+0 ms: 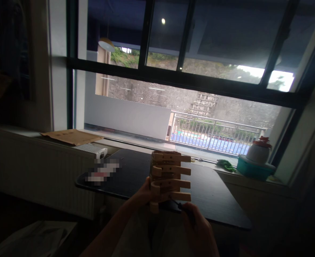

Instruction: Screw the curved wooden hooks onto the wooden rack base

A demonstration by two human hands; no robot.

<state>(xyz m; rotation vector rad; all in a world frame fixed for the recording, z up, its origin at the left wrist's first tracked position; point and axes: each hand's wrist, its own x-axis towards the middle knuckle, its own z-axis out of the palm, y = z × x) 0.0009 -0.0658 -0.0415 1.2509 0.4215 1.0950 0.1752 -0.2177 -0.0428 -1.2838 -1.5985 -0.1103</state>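
A wooden piece (166, 175) with several light, curved-ended slats stands up above the near edge of the black table. Dark spots like screw heads or holes dot the slats. My left hand (145, 191) grips its left side low down, the fingers partly hidden behind the wood. In my right hand (199, 223) is a screwdriver (179, 205) with a dark handle, fingers wrapped round it. Its thin shaft points up and left to the lowest slat, close to a dark spot there. Whether the tip touches the wood I cannot tell.
Under the wooden piece spreads the black table (213, 200), by a wide window. A blurred-out item lies on its left side. Brown paper (71, 136) rests on the sill, left. Right on the sill are a green cloth (226, 165), a teal box (254, 169) and a pale jug (258, 151).
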